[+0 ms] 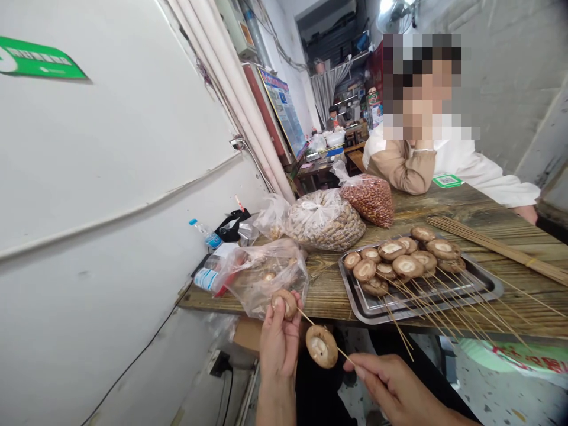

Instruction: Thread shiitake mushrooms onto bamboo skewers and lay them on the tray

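My left hand (280,340) is closed around a brown mushroom cap (287,303), its pale underside partly covered by my thumb. A thin wooden skewer (306,317) runs from that cap through a second mushroom (322,347), whose cut stem side faces me. My right hand (390,378) pinches the skewer's other end. Both hands are just in front of the table's edge. Beside my left hand lies a clear plastic bag (266,275) with more mushrooms inside. On the right, a metal tray (370,313) holds a pile of skewered mushrooms (407,266), sticks pointing toward me.
A bundle of bare skewers (501,248) lies on the wooden table (319,275). Behind stand a bag of peanuts in shells (326,222) and a bag of reddish nuts (368,198). At left are a plastic bottle (207,235) and the wall. A person (444,148) sits across.
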The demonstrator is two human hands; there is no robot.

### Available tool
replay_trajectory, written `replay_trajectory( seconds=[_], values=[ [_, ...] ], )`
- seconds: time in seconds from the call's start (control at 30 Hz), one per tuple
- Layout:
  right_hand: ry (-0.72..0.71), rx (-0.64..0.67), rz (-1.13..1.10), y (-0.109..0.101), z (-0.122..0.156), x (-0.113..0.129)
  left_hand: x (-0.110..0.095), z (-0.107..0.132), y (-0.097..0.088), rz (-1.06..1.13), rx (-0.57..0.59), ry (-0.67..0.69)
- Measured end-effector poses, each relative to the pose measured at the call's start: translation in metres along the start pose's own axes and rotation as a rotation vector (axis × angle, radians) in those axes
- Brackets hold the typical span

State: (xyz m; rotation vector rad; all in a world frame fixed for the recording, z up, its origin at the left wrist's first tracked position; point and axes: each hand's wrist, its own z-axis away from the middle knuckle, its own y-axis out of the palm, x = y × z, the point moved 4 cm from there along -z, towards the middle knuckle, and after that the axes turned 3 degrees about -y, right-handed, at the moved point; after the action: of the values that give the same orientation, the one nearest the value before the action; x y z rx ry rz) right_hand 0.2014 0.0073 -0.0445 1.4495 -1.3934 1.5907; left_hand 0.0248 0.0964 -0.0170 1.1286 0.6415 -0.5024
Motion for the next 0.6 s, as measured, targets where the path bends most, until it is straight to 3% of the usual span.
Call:
replay_trajectory(
  seconds=[0.6],
  values=[
    [-0.039, -0.007, 0.033, -0.0015, 0.0022, 0.0029, 0.0028, 0.0039, -0.0007, -0.009, -0.001, -0.018]
  ],
)
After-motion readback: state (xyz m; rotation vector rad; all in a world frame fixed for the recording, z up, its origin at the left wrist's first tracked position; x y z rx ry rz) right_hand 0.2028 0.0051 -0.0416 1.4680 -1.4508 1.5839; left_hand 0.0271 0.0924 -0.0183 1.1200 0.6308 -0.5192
